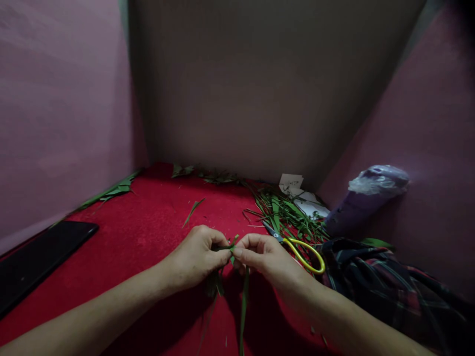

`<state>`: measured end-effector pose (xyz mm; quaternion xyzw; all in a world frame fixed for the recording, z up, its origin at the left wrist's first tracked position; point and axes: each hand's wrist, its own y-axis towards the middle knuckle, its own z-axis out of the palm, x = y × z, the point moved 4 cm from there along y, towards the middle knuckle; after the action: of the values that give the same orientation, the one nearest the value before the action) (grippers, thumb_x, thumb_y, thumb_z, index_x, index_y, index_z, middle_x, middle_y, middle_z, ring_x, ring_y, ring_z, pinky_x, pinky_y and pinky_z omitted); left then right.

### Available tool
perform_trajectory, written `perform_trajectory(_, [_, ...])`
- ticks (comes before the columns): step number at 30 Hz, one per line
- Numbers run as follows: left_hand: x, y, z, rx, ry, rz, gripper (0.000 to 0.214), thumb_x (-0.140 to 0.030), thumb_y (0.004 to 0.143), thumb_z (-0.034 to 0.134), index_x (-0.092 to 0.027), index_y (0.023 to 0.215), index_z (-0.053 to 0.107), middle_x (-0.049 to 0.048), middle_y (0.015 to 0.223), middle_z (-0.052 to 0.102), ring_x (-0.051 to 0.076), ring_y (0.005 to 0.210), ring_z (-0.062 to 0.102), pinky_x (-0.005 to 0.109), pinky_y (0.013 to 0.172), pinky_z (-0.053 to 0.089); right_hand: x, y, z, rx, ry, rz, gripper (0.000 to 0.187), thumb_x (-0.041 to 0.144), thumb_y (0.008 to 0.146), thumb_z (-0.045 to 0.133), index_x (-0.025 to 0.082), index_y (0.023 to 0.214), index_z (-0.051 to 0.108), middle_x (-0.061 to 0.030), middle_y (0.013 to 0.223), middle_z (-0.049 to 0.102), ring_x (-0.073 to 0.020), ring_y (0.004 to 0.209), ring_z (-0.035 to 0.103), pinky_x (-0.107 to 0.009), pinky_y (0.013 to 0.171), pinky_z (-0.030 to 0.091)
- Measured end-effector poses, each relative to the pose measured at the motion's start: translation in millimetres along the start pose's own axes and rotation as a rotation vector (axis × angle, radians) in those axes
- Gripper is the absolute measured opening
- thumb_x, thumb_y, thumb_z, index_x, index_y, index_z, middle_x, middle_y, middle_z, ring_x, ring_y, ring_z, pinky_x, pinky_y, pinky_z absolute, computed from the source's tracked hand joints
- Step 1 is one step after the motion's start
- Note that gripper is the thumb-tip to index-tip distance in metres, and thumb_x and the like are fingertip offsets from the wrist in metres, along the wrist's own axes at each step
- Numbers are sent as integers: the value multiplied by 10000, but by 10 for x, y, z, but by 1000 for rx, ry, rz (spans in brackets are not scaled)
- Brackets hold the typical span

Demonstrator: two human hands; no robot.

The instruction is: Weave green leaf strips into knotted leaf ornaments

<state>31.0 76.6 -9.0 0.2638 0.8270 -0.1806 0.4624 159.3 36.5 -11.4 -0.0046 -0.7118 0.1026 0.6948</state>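
Observation:
My left hand and my right hand meet over the red cloth, thumbs and forefingers pinched close together. Between their fingertips is a small bundle of green leaf strips, with a short pale-tipped end poking up. One long leaf strip hangs below my right hand, and shorter leaf ends dangle under my left. How the strips cross inside the fingers is hidden. Just beyond my right wrist lie scissors with yellow handles and dark blades.
A heap of cut leaves and stems lies at the back right, beside white papers. A black flat device rests at left. On the right are plaid fabric and a purple plastic-topped object. Walls stand close around.

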Motion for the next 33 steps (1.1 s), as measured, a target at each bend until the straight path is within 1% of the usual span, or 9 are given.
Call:
perform_trajectory(2, [30,9,6,44,-93,-37,187,-282,694,539,-140,576,572,-61,473,384,77,440,318,222,421,219,17,5,-4,19,-21,-9,188,291,658,646,176,593,512,18,529,545,-93,490,445,-240,517,324])
perform_trajectory(6, [71,30,18,113,-215,-91,171,-278,657,570,-150,550,534,-76,450,371,66,410,304,216,404,235,31,4,-34,17,-125,-34,160,251,690,612,182,598,500,39,513,500,-83,463,415,-228,475,308])
perform_trajectory(10, [83,31,26,150,-241,-131,129,-247,633,572,-147,556,550,-81,437,381,61,395,312,211,401,240,46,-7,-68,-5,-283,-90,119,222,731,579,175,635,527,30,568,505,-88,510,423,-222,485,314])
perform_trajectory(13, [87,18,29,190,-257,-159,126,-257,635,583,-142,585,574,-73,436,418,64,391,337,210,405,253,66,-31,-71,-5,-409,-120,101,195,759,550,170,661,543,23,595,520,-92,542,437,-217,496,320])
perform_trajectory(15, [92,11,23,202,-271,-166,131,-265,638,593,-140,604,584,-70,439,431,64,393,346,209,408,258,70,-54,-65,1,-454,-126,93,177,774,531,171,682,542,22,602,528,-91,548,446,-212,497,323])
perform_trajectory(21, [92,3,15,230,-279,-169,135,-273,649,600,-146,613,574,-76,437,423,62,375,335,210,397,256,33,-107,-56,25,-494,-136,104,148,827,470,192,740,504,36,604,522,-80,523,443,-199,474,305])
perform_trajectory(29, [47,-4,-3,219,-273,-174,131,-273,637,600,-146,614,577,-74,453,428,64,390,336,213,409,269,99,-101,-57,13,-549,-184,124,189,841,504,185,717,497,40,612,486,-79,551,416,-202,498,307])
perform_trajectory(33, [45,-6,-7,215,-267,-171,124,-270,630,597,-152,601,573,-72,452,434,69,393,355,214,414,279,114,-107,-57,11,-548,-168,127,206,828,525,178,705,512,42,599,472,-76,542,394,-199,492,306])
